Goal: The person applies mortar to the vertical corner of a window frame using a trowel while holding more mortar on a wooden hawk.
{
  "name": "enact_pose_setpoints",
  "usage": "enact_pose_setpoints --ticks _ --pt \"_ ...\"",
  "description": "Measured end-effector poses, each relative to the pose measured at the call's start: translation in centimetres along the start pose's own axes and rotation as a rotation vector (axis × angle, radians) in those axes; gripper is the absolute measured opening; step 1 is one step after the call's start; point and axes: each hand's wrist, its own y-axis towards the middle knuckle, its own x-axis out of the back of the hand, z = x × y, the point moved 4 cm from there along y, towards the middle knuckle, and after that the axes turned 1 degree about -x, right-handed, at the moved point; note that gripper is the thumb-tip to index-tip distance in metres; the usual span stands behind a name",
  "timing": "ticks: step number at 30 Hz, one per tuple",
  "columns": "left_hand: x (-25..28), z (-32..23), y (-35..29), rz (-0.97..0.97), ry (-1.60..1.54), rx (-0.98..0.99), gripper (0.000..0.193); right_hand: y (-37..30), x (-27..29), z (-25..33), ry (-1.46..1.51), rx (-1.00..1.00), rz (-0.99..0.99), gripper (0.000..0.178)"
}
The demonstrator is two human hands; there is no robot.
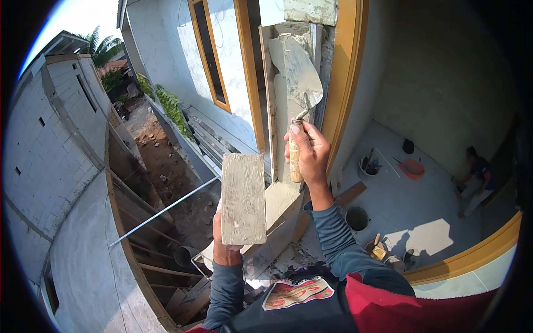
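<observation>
My right hand (312, 154) is closed round the wooden handle of a pointed trowel (302, 75). The trowel's grey, mortar-smeared blade points up against a narrow wall face (281, 105) coated with wet grey mortar, with boards along its sides. Lower and to the left, my left hand (224, 251) holds up a rectangular float (244, 200), its flat face toward me and streaked with mortar. The float hides most of the left fingers. Below the coated face runs a mortar-covered ledge (282, 202).
Yellow-orange frames (351, 61) border the wall. On the tiled floor to the right are a dark bucket (357, 218), a bucket of tools (370, 165) and an orange basin (412, 168). Another person (478, 177) crouches there. At left, a pale pole (166, 210) slants above a dirt passage.
</observation>
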Motion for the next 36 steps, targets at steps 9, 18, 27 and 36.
enact_pose_setpoints --ticks 9,18,27,36 --pt "6.9 0.0 -3.6 -0.036 0.069 -0.07 0.054 -4.6 2.5 -0.4 -0.127 0.112 -0.1 0.039" --pt "9.2 1.1 -4.4 -0.111 0.746 -0.3 0.057 -1.5 -1.0 0.7 -0.174 0.108 -0.013 0.038" --pt "7.8 -0.1 -5.2 -0.191 0.305 -0.01 0.038 -4.2 0.9 0.2 -0.367 0.374 -0.224 0.041" --pt "8.4 0.5 -5.0 -0.12 0.477 -0.1 0.052 -1.1 -1.5 -3.6 -0.109 0.073 -0.018 0.036"
